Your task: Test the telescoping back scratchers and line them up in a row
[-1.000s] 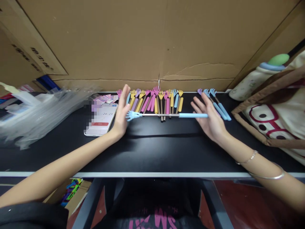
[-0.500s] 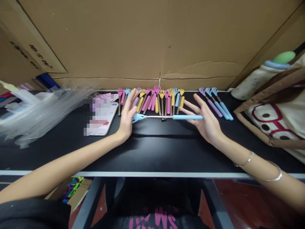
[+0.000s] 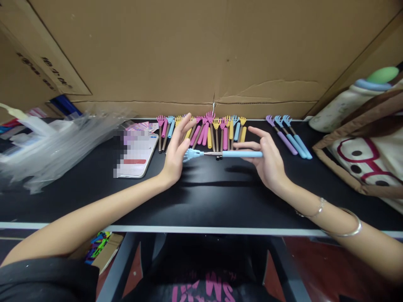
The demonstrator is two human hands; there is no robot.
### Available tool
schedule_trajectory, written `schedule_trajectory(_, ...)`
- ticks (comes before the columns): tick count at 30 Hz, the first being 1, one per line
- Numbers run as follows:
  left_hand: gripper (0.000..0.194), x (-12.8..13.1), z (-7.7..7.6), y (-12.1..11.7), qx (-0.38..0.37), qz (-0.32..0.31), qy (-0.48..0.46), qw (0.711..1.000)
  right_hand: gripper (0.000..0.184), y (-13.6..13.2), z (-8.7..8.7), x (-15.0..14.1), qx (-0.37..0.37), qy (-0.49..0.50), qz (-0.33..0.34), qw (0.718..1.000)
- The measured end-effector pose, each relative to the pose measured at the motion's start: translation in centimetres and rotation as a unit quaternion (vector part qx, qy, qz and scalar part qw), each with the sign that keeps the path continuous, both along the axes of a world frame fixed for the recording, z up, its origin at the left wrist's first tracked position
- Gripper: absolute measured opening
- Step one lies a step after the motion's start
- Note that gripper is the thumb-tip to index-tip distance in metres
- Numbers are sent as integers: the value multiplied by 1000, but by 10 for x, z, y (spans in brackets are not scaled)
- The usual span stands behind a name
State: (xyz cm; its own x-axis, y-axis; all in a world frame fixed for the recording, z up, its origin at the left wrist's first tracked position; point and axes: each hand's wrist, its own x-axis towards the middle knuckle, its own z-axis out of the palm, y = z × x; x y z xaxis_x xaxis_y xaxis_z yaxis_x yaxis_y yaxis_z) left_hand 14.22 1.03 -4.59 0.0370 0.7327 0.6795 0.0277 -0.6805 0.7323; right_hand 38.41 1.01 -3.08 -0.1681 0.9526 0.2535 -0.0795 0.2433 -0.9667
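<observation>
A light-blue telescoping back scratcher (image 3: 242, 154) is held level above the black tabletop, pressed lengthwise between my two palms. My left hand (image 3: 176, 157) bears on its claw end, fingers straight and pointing up. Against the handle end rests the palm of my right hand (image 3: 270, 161), its fingers spread and bent a little. Only a short piece of the metal rod shows between claw and handle. Behind it lies a row of pink, yellow, blue and purple back scratchers (image 3: 225, 138), partly hidden by my left hand.
Three more scratchers (image 3: 291, 136) lie apart on the right, beside a fabric bag (image 3: 327, 172) and a pale bottle (image 3: 340, 105). On the left are a phone (image 3: 141, 157) and clear plastic bags (image 3: 69, 147). A cardboard wall (image 3: 201, 54) stands behind.
My hands have come closer together, and the back scratcher's rod has slid into its handle, so it is shorter. The camera view has shifted slightly.
</observation>
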Motion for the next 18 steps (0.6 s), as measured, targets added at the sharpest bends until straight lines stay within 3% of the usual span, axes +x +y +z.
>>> schedule_trajectory(4,53,-4,15,-1,8,6,22,1000,44,2,8,4,-18,-14,42,999)
schedule_trajectory(7,53,-7,17,-1,-27,-15,39,999,43,5,11,8,7,-17,44,999)
schedule_trajectory(10,56,-12,14,-1,-132,-48,61,988,42,8,9,13,44,-29,26,998)
schedule_trajectory(13,62,-18,12,-3,-264,-114,105,952,32,8,9,19,74,-54,-10,996)
schedule_trajectory(15,63,-21,14,-6,-311,-153,149,926,26,8,11,22,99,-67,-27,992)
schedule_trajectory(18,51,-23,21,-12,-266,-129,228,928,24,8,16,28,132,-99,-18,986)
